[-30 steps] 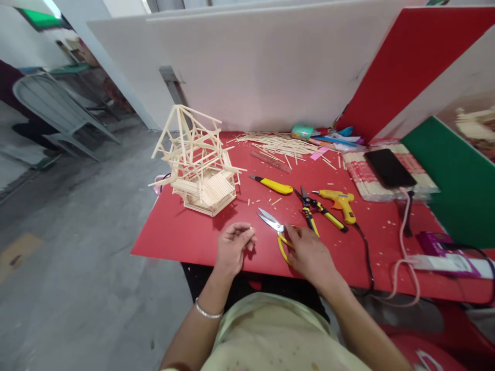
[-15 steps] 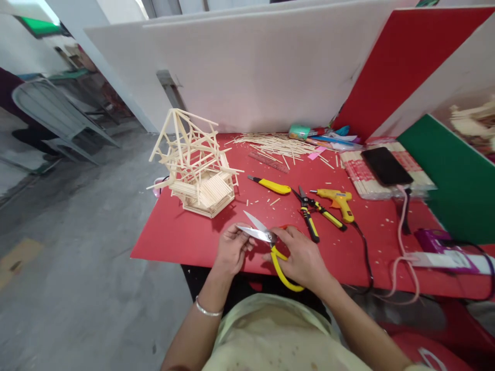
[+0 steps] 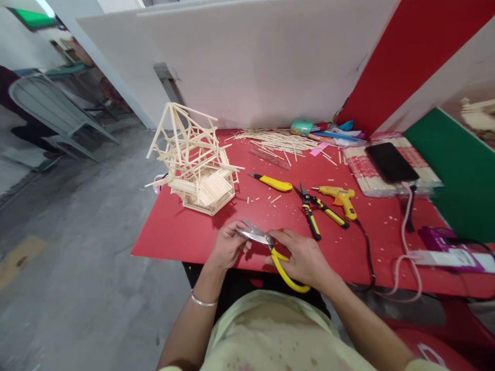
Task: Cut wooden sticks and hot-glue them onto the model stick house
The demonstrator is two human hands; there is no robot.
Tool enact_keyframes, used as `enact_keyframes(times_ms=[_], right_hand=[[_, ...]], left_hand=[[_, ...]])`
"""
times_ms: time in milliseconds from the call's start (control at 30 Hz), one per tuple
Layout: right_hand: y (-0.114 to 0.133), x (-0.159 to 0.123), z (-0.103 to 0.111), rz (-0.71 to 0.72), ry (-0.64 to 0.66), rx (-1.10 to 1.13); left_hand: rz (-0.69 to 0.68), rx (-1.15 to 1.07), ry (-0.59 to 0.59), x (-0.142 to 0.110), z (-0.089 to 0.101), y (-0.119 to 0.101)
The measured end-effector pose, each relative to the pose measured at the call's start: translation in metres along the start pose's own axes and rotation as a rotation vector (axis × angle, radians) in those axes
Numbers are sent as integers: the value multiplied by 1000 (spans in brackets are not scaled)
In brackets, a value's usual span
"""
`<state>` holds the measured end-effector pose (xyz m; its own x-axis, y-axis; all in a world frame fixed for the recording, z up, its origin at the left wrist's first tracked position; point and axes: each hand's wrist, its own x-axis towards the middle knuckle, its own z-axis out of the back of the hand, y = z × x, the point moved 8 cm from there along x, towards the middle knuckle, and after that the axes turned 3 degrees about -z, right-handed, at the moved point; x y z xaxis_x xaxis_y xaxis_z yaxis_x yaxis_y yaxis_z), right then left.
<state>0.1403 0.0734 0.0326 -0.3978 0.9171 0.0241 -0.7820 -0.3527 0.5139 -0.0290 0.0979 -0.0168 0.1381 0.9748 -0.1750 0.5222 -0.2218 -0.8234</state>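
Note:
My right hand (image 3: pixel 303 260) is closed on a pair of scissors (image 3: pixel 260 236) with yellow handles, near the table's front edge. The blades point left and lie almost together. At their tips, the fingers of my left hand (image 3: pixel 229 245) are pinched; whatever is between them is too small to make out. Beyond my left hand stands a house-like model (image 3: pixel 193 165) of thin wooden sticks, with an open roof frame and a many-sided base. Short stick offcuts (image 3: pixel 275 199) are scattered on the red tabletop (image 3: pixel 170 239) past the scissors.
A yellow utility knife (image 3: pixel 273 182), black-and-yellow cutters (image 3: pixel 315 206) and a corded glue gun (image 3: pixel 338 198) lie behind my right hand. Loose sticks (image 3: pixel 274 140) are piled at the back. A phone (image 3: pixel 391 162) rests on packs of sticks (image 3: pixel 359 170), its pink cable (image 3: pixel 404 232) trailing forward.
The scissor blades, spread apart before, have closed nearly together by my left fingertips. Both hands stay in about the same place; the view has shifted slightly.

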Motion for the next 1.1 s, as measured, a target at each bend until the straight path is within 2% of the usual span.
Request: enact_keyframes(times_ms=[267,467,533,633,700,800,900,1000,1100], right_hand=[[-1,-1,-2,-1,8,1],[-7,-5,-9,14,-33,132],[-14,-4,-16,-55,-29,105],[-31,2,-19,-262,-65,-131],[-36,7,-17,-325,-88,-284],[-32,13,-15,-287,-103,-364],[-25,13,-8,-231,-159,-335],[-14,13,3,-126,-249,-169],[5,15,14,55,-330,124]], left_hand=[[63,-35,11,1,-1,2],[146,-119,29,4,-4,8],[133,-121,14,6,-3,8],[101,-98,-6,7,-1,8],[90,-72,-28,6,0,8],[66,-18,-58,4,1,6],[18,49,-69,3,-1,0],[-31,132,-81,1,-4,-5],[-15,173,-71,-1,-8,-5]])
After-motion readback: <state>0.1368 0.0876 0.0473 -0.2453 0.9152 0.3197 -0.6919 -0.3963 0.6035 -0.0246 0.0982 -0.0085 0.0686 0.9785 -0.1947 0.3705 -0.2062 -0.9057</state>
